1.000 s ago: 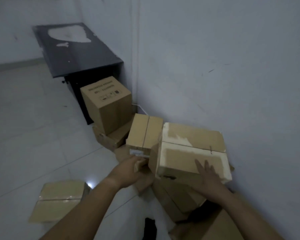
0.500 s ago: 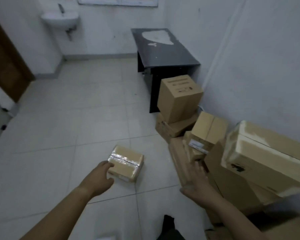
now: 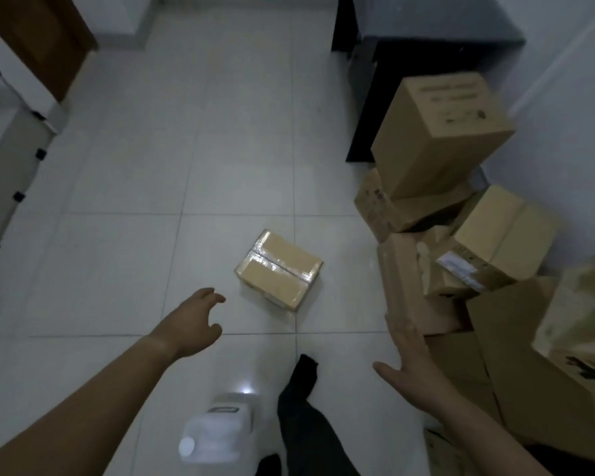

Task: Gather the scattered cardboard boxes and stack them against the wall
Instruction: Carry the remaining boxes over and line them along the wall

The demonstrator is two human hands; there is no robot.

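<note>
The person is between two boxes of the job: one small taped box (image 3: 279, 269) lies alone on the floor tiles (image 3: 152, 166), at about twelve o'clock from the person and well apart from the wall (image 3: 564, 97). The other boxes are piled (image 3: 426, 290) along that wall, from one to three o'clock, with a tall box (image 3: 440, 132) on top at the far end, a little tilted.

The left hand (image 3: 193, 324) reaches toward the taped box. Its fingers are loosely curved and it holds nothing; it is near the box but not touching. The right hand (image 3: 409, 369) is flat with straight, spread fingers, and it holds nothing. The fingertips seem to rest on the side of the nearest low box of the pile, but I cannot tell this for sure.

I think the step is to fetch this loose box. The next move asks for a step forward and both hands on its short sides, because the shiny tape may be slippery.

There is much free floor at ten to twelve o'clock. Close to the feet, at about seven o'clock, a white plastic jug (image 3: 217, 431) stands beside the dark trouser leg (image 3: 303, 407), so a step back could hit it. A dark table (image 3: 426, 46) closes the corner at one o'clock.
</note>
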